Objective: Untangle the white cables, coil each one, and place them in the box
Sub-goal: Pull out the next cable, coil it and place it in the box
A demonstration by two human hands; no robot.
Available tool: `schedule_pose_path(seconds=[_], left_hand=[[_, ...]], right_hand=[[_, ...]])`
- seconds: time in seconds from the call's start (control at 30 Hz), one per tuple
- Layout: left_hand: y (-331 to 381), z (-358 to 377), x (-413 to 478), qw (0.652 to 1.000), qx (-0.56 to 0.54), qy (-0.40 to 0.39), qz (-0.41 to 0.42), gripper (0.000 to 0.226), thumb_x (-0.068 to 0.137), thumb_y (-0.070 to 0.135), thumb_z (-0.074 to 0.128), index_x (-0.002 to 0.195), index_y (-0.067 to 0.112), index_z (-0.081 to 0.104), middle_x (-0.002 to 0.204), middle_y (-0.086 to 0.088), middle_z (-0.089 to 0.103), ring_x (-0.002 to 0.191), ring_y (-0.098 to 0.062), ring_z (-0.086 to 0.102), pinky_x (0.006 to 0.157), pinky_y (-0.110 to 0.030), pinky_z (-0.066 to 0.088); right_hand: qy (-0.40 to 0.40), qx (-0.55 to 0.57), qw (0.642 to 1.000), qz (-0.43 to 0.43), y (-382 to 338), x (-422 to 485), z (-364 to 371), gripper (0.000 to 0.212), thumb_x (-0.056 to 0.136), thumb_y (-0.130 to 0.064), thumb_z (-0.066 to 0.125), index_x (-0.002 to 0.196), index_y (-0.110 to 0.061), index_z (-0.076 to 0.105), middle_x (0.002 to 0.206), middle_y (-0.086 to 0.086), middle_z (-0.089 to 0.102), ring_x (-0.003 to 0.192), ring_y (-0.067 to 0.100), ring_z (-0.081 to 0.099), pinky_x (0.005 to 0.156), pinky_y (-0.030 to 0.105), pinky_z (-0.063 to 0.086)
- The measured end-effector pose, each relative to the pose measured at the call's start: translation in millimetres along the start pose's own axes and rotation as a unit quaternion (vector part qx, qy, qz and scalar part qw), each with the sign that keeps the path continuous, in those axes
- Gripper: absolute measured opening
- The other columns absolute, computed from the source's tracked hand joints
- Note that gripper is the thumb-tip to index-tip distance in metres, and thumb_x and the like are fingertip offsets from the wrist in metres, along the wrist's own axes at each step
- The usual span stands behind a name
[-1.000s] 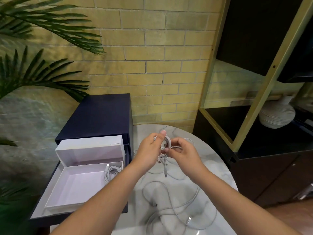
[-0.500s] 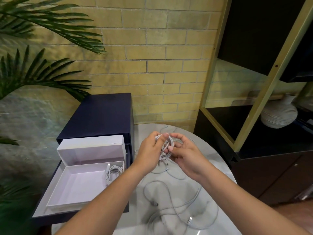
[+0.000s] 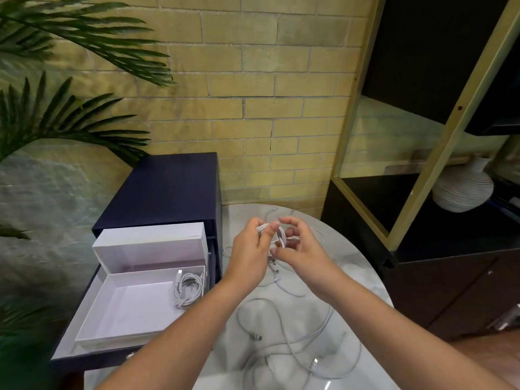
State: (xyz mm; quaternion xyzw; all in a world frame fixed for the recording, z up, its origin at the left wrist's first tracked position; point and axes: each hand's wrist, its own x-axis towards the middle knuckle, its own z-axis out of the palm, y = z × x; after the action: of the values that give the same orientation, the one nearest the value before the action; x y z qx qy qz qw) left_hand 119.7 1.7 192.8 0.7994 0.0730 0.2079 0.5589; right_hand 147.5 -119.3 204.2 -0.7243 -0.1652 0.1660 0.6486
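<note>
I saw the small coil of white cable (image 3: 277, 235) held up over the far half of the worktop (image 3: 357, 280), caught between both hands. The left hand (image 3: 249, 249) had its grip closed round the coil's left side, thumb laid across the top loops. The right hand (image 3: 302, 249) curled in from the right, its grip pinching the strands at the coil's lower edge, forefinger raised above. A short tail with a plug hung down from the coil toward the marble.

Nearer to me, the loose white cables (image 3: 295, 342) lay sprawled and overlapping on the worktop, several plugs showing. To the left, the white box (image 3: 92, 325) sat open on a navy case (image 3: 163, 190), its lid (image 3: 149, 243) standing at the far side. One coiled cable (image 3: 188, 288) lay in the box's far right corner.

Beyond stood a yellow brick wall (image 3: 253, 108), palm fronds (image 3: 70, 122) at left, and a ribbed vase (image 3: 463, 190) on a dark shelf at right.
</note>
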Motion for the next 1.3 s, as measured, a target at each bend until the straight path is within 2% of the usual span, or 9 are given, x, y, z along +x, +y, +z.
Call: schedule_pose_path(seconds=[0.1,0.2,0.33,0.5,0.6,0.77,0.97,1.1,1.3], left_hand=[[2,1,0,0.999,-0.004,0.045,0.012,0.025,0.098,0.034,0.049,0.076,0.021,0.047,0.061,0.009,0.050,0.050,-0.002,0.044,0.048,-0.017,0.035],[4,2,-1,0.999,-0.003,0.052,0.011,0.024,0.098,0.034,0.049,0.077,0.022,0.047,0.064,0.008,0.052,0.053,-0.001,0.048,0.048,-0.014,0.037],[-1,-1,1,0.999,0.029,0.034,0.011,0.026,0.098,0.037,0.047,0.080,0.018,0.049,0.062,0.007,0.048,0.055,-0.008,0.045,0.048,-0.016,0.035],[-2,-5,4,0.997,0.071,0.015,0.040,0.027,0.097,0.040,0.047,0.087,0.015,0.052,0.066,0.007,0.052,0.058,-0.011,0.049,0.055,-0.031,0.042],[-2,-6,6,0.995,0.087,0.011,0.044,0.027,0.097,0.041,0.047,0.088,0.016,0.052,0.069,0.006,0.055,0.061,-0.011,0.051,0.055,-0.029,0.042],[-6,-5,1,0.995,0.088,0.016,0.031,0.021,0.099,0.036,0.047,0.079,0.028,0.045,0.067,0.011,0.051,0.060,-0.005,0.049,0.051,-0.016,0.034],[-9,-12,9,0.989,0.141,-0.009,0.045,0.027,0.098,0.041,0.045,0.087,0.016,0.049,0.075,0.004,0.055,0.066,-0.011,0.051,0.053,-0.019,0.035],[-13,-13,8,0.988,0.146,-0.027,0.043,0.028,0.098,0.043,0.044,0.087,0.018,0.049,0.075,0.006,0.054,0.068,-0.010,0.049,0.055,-0.024,0.034],[-10,-4,4,0.996,0.085,0.010,0.036,0.027,0.098,0.037,0.047,0.090,0.012,0.055,0.073,0.005,0.055,0.063,-0.005,0.047,0.055,-0.016,0.036]], right_hand=[[0.088,-0.062,0.993,-0.053,4,-5,5,0.054,0.079,-0.012,0.074,0.121,-0.027,0.044,0.095,0.002,0.050,0.078,0.011,0.053,0.069,0.017,0.050],[0.114,-0.052,0.988,-0.089,10,-7,11,0.043,0.083,-0.008,0.070,0.111,-0.029,0.045,0.079,0.001,0.056,0.071,0.011,0.057,0.067,0.021,0.051],[0.094,-0.001,0.993,-0.075,10,-7,10,0.034,0.088,-0.005,0.063,0.110,-0.025,0.047,0.078,0.003,0.060,0.081,0.022,0.067,0.078,0.029,0.056],[0.044,0.109,0.993,-0.015,4,-5,5,0.030,0.093,-0.001,0.054,0.118,-0.018,0.047,0.086,0.010,0.057,0.082,0.019,0.066,0.081,0.029,0.057],[0.045,0.172,0.984,0.009,3,-3,4,0.024,0.093,0.002,0.053,0.114,-0.009,0.051,0.089,0.014,0.058,0.082,0.021,0.065,0.085,0.034,0.056],[0.044,0.197,0.979,0.039,-1,1,1,0.013,0.090,0.007,0.056,0.099,-0.002,0.057,0.093,0.018,0.056,0.078,0.020,0.064,0.070,0.024,0.058],[0.004,0.216,0.973,0.086,-8,2,-7,0.016,0.094,0.002,0.051,0.107,-0.006,0.057,0.079,0.009,0.060,0.062,0.012,0.055,0.055,0.020,0.046],[-0.029,0.147,0.983,0.109,-7,3,-12,0.022,0.093,-0.002,0.052,0.114,-0.004,0.054,0.077,0.006,0.060,0.058,0.010,0.050,0.054,0.023,0.035],[-0.023,-0.037,0.996,0.074,-4,2,-11,0.014,0.093,-0.019,0.058,0.096,-0.005,0.057,0.071,0.002,0.064,0.055,0.003,0.054,0.057,0.021,0.040]])
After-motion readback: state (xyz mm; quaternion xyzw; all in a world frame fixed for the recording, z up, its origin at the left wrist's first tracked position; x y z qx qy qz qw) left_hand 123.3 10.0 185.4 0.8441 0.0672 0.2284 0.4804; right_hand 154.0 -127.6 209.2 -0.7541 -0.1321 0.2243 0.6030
